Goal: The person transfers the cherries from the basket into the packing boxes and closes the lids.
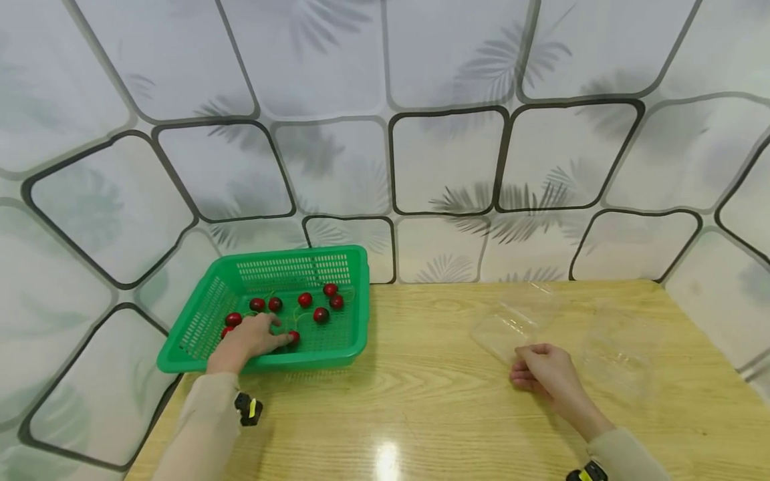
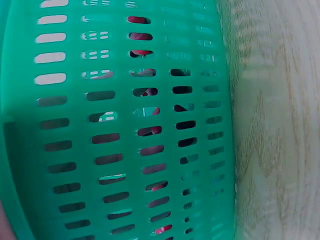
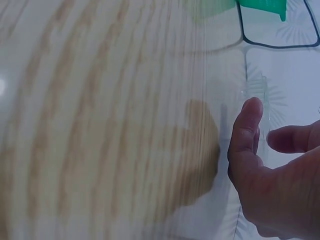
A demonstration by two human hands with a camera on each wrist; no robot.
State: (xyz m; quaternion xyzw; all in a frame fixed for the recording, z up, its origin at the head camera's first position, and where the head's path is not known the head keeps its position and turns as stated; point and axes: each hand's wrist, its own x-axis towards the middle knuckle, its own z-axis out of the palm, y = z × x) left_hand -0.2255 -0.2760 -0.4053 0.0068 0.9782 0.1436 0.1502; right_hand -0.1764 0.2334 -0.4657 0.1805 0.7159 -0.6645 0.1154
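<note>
A green plastic basket (image 1: 301, 361) on the left holds several dark red cherries (image 1: 321, 315), some with thin stems. Inside it, my left hand (image 1: 251, 339) reaches over the front rim, thumb and index finger spread apart. The thumb tip is at a single cherry (image 1: 295, 337); the other fingers are mostly hidden. The left wrist view shows the basket's slotted wall (image 2: 120, 145), with red bits behind it. On the right, my right hand (image 1: 550, 374) pinches the near edge of a clear, open plastic box (image 1: 502, 331) between thumb and fingers.
Another clear plastic container (image 1: 619, 354) lies right of my right hand, its outline faint. Everything stands on a wood-grain table (image 1: 409, 394). Behind it and to the sides rises a patterned cloth or wall covering (image 1: 445, 160).
</note>
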